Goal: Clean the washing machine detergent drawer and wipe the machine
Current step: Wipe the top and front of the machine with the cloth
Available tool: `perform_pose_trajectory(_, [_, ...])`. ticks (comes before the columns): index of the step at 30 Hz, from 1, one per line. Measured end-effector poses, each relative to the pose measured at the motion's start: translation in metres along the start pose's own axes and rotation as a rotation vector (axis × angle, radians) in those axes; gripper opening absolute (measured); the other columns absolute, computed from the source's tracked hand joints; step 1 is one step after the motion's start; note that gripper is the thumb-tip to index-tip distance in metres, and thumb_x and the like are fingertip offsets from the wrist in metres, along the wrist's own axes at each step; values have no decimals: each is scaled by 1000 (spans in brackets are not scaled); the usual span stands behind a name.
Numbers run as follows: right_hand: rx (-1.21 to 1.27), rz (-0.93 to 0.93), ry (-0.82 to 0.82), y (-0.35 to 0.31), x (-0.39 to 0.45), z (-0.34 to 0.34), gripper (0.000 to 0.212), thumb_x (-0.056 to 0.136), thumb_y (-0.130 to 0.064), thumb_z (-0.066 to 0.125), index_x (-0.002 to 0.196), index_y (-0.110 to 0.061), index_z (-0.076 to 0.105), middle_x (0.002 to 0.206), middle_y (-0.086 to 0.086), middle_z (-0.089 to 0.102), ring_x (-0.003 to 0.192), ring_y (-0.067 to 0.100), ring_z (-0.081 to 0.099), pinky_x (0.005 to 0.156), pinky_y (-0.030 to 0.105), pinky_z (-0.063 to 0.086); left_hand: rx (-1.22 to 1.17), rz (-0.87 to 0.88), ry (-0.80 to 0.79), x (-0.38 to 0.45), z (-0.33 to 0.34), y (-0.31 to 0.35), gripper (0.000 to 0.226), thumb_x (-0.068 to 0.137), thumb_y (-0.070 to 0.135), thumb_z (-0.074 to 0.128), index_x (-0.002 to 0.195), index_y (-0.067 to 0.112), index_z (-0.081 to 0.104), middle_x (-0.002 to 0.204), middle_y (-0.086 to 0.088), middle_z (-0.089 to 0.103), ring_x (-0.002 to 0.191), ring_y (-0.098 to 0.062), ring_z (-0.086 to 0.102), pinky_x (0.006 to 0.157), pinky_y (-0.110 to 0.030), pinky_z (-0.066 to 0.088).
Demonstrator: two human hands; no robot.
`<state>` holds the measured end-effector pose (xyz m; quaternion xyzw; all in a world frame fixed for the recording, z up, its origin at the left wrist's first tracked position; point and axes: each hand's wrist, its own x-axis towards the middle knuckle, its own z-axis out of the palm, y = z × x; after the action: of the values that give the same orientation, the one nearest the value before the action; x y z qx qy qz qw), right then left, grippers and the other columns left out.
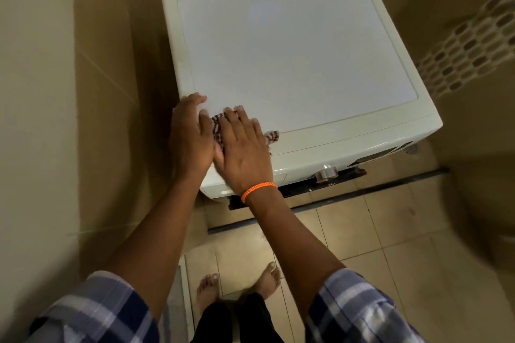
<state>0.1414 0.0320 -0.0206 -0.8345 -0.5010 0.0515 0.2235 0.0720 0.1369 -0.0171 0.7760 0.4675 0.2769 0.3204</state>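
Observation:
A white washing machine (pixel 292 50) stands in a tiled corner, seen from above. Both hands lie at the near left corner of its top. My right hand (pixel 241 147), with an orange band at the wrist, presses flat on a checked cloth (pixel 271 136) with straight fingers. Only the cloth's edges show around the fingers. My left hand (pixel 189 133) rests beside it at the machine's left edge, fingers straight, touching the cloth's left side. The detergent drawer front (pixel 276 175) sits shut just below my right wrist, partly hidden.
A silver dial (pixel 325 171) and a dark display panel (pixel 376 157) sit on the front face. Beige wall tiles close in on the left and behind. A patterned tile band (pixel 471 47) runs on the right wall. My bare feet (pixel 237 284) stand on the floor tiles.

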Motion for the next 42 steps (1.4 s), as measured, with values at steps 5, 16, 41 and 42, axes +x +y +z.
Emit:
perform_pose_trajectory(5, [122,70,47,82,6,-44,63,100,-35,58,156,-10,40,160,12,46,150,29,40,120,49,39,305,25,-56,1,20,16,45,114,34,36,155,17,46,170,-6,37,163,-26,22,131,-39,21])
perform_pose_trajectory(16, [-70,553,205,293,18,-159,51,94,-40,57,128,-2,54,135,29,55,123,45,54,113,56,40,523,98,-51,1,28,14,51,112,30,36,160,11,40,173,-13,31,163,-36,19,134,-49,19])
perform_pose_trajectory(41, [1,-180,-93,61,44,-29,47,104,-43,49,149,-32,57,160,-6,49,153,19,37,127,57,21,224,24,-66,5,18,11,76,109,64,12,167,20,32,176,0,26,165,-16,14,135,-36,4])
perform_pose_trajectory(42, [-22,-123,-72,82,45,-39,48,102,-46,50,148,-33,58,161,-6,49,153,20,38,126,59,21,290,31,-73,6,18,10,79,107,67,8,168,21,29,177,0,24,165,-16,12,135,-38,3])
